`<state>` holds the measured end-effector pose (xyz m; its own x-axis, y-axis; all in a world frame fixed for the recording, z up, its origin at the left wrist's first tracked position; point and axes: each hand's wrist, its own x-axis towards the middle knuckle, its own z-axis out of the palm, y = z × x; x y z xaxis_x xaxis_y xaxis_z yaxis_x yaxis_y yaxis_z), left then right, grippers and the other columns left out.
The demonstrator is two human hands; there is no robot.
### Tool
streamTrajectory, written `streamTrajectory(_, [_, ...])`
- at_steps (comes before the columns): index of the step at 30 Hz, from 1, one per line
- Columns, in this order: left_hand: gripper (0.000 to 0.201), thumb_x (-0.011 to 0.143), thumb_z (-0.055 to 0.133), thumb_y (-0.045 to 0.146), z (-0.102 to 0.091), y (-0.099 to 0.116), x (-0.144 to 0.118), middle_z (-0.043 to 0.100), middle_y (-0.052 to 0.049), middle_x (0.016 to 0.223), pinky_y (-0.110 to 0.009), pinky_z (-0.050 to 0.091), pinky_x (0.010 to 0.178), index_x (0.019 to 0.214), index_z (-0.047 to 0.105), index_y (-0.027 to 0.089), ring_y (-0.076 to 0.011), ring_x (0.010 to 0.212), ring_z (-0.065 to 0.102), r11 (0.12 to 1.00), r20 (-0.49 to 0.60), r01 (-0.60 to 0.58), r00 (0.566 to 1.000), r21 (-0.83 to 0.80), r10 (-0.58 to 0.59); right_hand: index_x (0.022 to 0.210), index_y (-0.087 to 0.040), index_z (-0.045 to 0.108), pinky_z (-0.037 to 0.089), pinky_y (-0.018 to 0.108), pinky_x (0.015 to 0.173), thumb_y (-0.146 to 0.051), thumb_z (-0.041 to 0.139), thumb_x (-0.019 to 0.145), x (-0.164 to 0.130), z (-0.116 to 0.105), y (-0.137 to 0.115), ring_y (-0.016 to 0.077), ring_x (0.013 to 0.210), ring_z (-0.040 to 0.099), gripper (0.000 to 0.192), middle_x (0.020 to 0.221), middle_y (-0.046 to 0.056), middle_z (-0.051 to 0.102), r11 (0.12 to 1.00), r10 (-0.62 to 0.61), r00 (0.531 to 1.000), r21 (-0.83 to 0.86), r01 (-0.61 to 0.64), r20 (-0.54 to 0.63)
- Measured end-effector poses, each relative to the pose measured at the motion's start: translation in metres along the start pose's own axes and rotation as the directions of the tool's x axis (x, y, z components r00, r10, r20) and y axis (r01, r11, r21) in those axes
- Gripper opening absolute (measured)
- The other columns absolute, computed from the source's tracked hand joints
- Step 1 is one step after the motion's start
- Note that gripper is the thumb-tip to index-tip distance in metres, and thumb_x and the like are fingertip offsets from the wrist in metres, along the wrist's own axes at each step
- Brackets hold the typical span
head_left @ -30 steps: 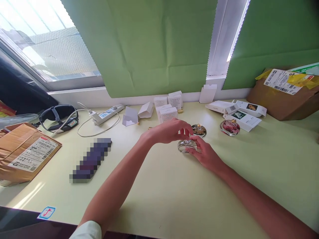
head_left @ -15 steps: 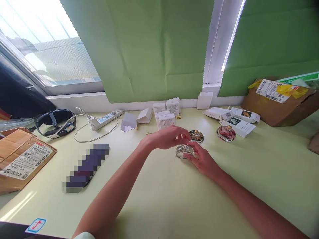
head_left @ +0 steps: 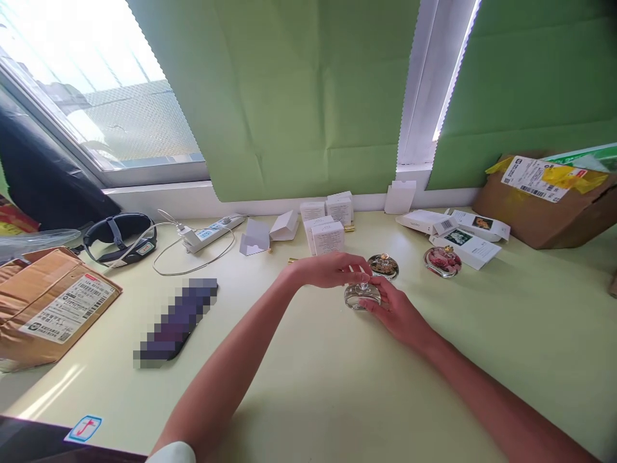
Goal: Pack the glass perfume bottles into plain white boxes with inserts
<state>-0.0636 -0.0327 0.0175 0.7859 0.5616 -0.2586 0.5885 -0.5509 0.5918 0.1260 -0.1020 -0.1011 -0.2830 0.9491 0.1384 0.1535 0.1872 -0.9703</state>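
The clear glass bottle (head_left: 360, 298) sits upright at or just above the table (head_left: 308, 379), near the dark-patterned bottle (head_left: 384, 266). The right hand (head_left: 399, 313) pinches its side between thumb and fingers, probably to steady it while leaving the top within the other's reach. The left hand (head_left: 331, 270) arches over, palm down, fingertips curled by the top; whether they pinch it, I cannot tell.

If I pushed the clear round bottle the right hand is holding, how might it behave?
The bottle looks like clear glass, so it's probably stiff and breakable. Its smooth, shiny surface may be slippery. The rounded sides could let it roll if toppled.
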Motion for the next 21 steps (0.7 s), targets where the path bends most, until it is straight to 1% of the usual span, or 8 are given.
streamTrajectory(4, [0.037, 0.094, 0.040, 0.050, 0.0002, -0.0015, 0.0014, 0.062, -0.001, 0.104, -0.022, 0.041, 0.068, 0.119, 0.056, 0.029, -0.0135, 0.088, 0.056, 1.000, 0.028, 0.001, 1.000, -0.032, 0.000, 0.116, -0.025, 0.050, 0.048, 0.041, 0.090, -0.041, 0.059, 0.088, -0.0002, -0.0011, 0.0006, 0.0254, 0.104, 0.063, 0.034, 0.114, 0.006, 0.067, 1.000, -0.014, 1.000, -0.002, 0.014, 0.009])
streamTrajectory(12, [0.038, 0.093, 0.039, 0.051, 0.0004, -0.0011, 0.0021, 0.062, 0.000, 0.103, -0.023, 0.042, 0.070, 0.122, 0.053, 0.031, -0.0126, 0.084, 0.057, 0.998, 0.051, 0.030, 0.998, -0.061, -0.026, 0.116, -0.023, 0.049, 0.048, 0.042, 0.091, -0.043, 0.060, 0.087, -0.0007, -0.0001, -0.0008, 0.0256, 0.107, 0.063, 0.036, 0.118, 0.007, 0.066, 1.000, -0.004, 1.000, 0.015, 0.004, 0.006])
streamTrajectory(21, [0.040, 0.093, 0.040, 0.053, 0.0023, -0.0071, 0.0042, 0.061, -0.001, 0.108, -0.024, 0.043, 0.073, 0.124, 0.053, 0.031, -0.0138, 0.089, 0.057, 0.994, 0.051, 0.001, 0.999, -0.105, 0.005, 0.117, -0.024, 0.050, 0.048, 0.042, 0.091, -0.043, 0.060, 0.087, -0.0020, 0.0000, -0.0049, 0.0259, 0.107, 0.063, 0.037, 0.118, 0.007, 0.066, 1.000, 0.012, 1.000, 0.023, -0.012, -0.004])
